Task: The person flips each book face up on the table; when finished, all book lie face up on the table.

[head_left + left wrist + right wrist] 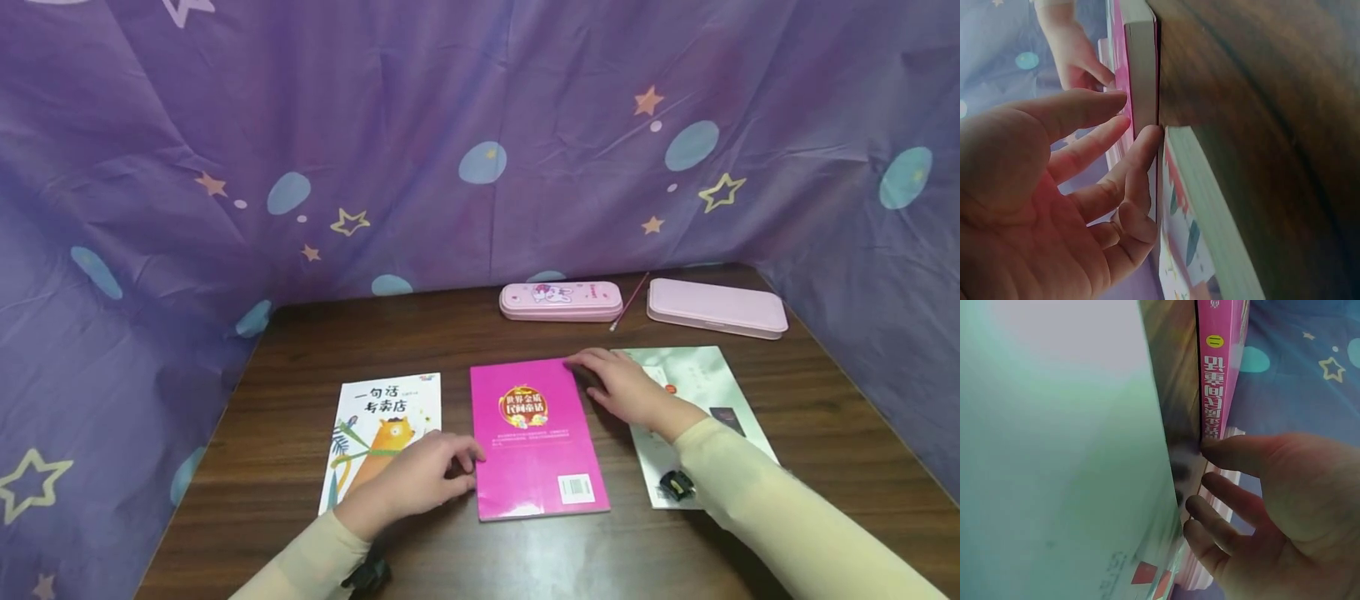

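Observation:
A bright pink book (525, 467) lies flat in the middle of the table, its barcode side up. My left hand (431, 475) is at its left edge, fingers loosely bent and fingertips right at the side of the pages. At the top right corner of the pink book is my right hand (622, 387); in the right wrist view its thumb meets the pink spine (1213, 394). Left of the pink book lies a white book (390, 417) with an orange bear on its cover, partly hidden by my left hand. Under my right forearm lies a pale green book (697, 375).
Along the back of the table sit a pink pencil case (562, 304) with a rabbit picture and a plain pale pink case (716, 307). A thin pencil (630, 302) lies between them. A purple star-patterned cloth (420, 150) hangs behind the wooden table (300, 350).

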`<action>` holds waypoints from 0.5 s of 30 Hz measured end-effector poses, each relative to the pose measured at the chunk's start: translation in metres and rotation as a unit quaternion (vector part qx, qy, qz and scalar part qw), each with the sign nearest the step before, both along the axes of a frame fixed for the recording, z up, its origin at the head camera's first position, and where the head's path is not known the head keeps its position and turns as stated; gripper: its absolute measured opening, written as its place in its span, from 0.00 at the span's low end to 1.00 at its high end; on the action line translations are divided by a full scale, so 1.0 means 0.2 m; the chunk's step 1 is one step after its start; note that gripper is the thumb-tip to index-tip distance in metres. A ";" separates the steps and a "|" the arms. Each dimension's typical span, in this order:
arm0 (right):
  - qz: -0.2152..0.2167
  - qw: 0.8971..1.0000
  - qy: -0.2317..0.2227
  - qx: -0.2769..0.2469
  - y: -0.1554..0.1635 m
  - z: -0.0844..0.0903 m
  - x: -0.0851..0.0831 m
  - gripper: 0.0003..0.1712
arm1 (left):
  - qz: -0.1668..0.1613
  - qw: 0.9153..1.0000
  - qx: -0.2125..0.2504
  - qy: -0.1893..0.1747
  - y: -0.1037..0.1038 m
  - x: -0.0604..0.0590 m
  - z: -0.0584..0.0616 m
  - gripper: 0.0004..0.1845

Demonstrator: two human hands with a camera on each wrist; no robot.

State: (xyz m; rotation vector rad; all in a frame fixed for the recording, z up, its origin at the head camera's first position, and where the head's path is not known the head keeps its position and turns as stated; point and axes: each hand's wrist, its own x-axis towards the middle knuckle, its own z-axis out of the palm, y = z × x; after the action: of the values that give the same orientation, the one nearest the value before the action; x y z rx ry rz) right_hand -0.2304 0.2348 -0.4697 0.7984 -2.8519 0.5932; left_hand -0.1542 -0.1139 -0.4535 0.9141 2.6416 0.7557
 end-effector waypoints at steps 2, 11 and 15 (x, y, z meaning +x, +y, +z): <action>0.007 1.000 -0.002 0.004 -0.01 0.00 -0.01 0.29 | 0.000 1.000 0.000 0.001 0.00 0.01 0.00 0.15; 0.025 0.999 -0.013 -0.015 -0.01 0.00 -0.07 0.26 | -0.008 1.000 0.006 -0.024 0.02 0.03 -0.02 0.16; 0.027 0.999 -0.026 -0.020 -0.02 -0.01 -0.08 0.25 | -0.007 0.999 0.016 -0.038 0.02 0.05 -0.02 0.18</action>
State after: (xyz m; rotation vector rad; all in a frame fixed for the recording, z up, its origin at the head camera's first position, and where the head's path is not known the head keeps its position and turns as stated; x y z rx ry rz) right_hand -0.2469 0.2317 -0.4718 0.8696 -2.8630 0.6867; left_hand -0.1446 -0.1098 -0.4574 0.8926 2.5614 0.8146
